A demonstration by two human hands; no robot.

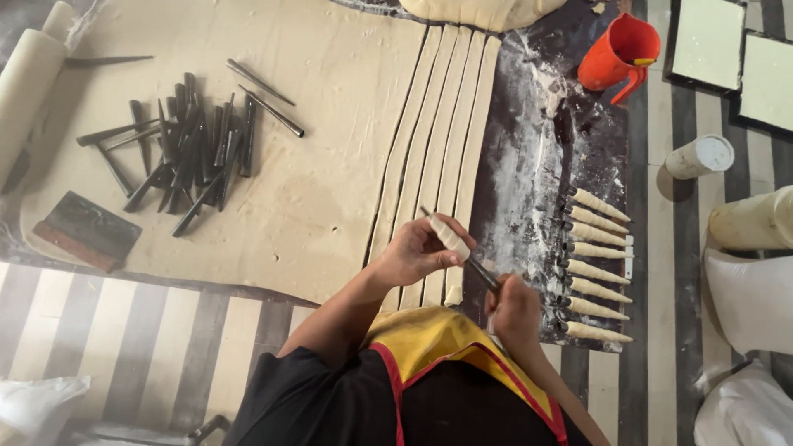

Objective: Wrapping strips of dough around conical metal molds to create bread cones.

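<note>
While my left hand [417, 252] pinches a dough strip [450, 237] around the dark metal cone [481, 272], my right hand [514, 307] grips the cone's wide end, fingers closed, steadying it over the cut strips [438, 149]; wrapped cones [596, 268] sit in a row just right, near my reach, and bare cones [186, 144] lie piled well apart at left.

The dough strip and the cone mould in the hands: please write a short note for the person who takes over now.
Left hand: fingers hold a dough strip end, wrapped on the tip of a dark cone mould.
Right hand: grips the wide end of that mould.
Done: seven wrapped cones lie in a row on the floured dark surface, to the right.
Left: four cut dough strips lie on the rolled dough sheet; a pile of bare moulds waits on the left part of the sheet.
Nearby: orange jug, rolling pin, scraper.
</note>
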